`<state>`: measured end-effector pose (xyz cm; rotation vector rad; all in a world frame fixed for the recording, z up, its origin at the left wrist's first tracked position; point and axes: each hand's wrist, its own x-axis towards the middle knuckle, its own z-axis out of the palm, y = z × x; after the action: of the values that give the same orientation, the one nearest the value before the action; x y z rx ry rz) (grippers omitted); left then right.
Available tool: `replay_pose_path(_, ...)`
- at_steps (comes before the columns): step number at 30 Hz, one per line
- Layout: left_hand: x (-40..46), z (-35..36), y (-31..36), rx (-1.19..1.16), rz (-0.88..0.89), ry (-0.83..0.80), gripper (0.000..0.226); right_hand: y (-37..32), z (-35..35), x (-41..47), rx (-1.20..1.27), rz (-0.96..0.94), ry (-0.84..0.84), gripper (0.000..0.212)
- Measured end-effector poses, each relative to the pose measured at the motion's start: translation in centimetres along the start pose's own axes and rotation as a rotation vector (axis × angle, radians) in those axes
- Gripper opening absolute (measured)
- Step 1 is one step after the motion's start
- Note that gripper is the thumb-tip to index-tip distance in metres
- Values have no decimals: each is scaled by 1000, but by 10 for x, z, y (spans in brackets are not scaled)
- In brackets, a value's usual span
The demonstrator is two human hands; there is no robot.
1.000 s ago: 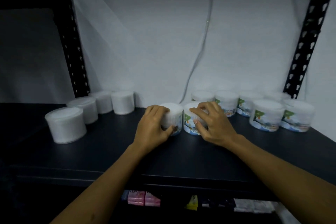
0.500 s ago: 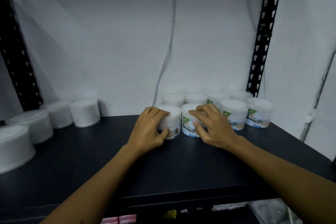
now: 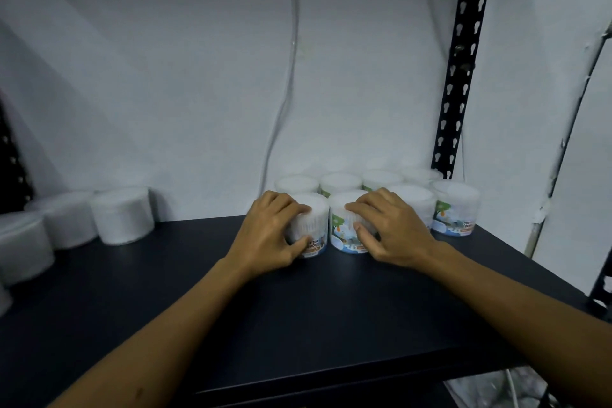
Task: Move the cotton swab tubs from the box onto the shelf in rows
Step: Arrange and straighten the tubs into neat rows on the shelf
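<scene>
– Where are the hands?
– The left hand (image 3: 270,232) grips one cotton swab tub (image 3: 313,225), the right hand (image 3: 390,228) grips its neighbour tub (image 3: 342,225); both stand touching on the dark shelf (image 3: 298,325).
– And the rest?
– More labelled tubs (image 3: 455,209) sit in rows behind, by the black upright (image 3: 460,60); plain white tubs (image 3: 122,215) line the left
</scene>
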<state>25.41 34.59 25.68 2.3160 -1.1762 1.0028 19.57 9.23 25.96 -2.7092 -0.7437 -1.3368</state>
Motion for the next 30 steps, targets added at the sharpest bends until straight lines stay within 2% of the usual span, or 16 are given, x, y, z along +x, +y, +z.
replay_pose_path(5,12,6,-6,12,67,-11,49,4,10,-11,-4,58,74,34)
replay_pose_path(13,9,19,-8,0,112,74,52,8,11,-15,47,105,81,35)
replay_pose_path(22,-3,13,-11,-265,-90,33,59,6,9,-16,85,172,87,37)
replay_pose_path(30,-8,17,-17,-289,-184,42,53,5,7,-19,73,219,67,34)
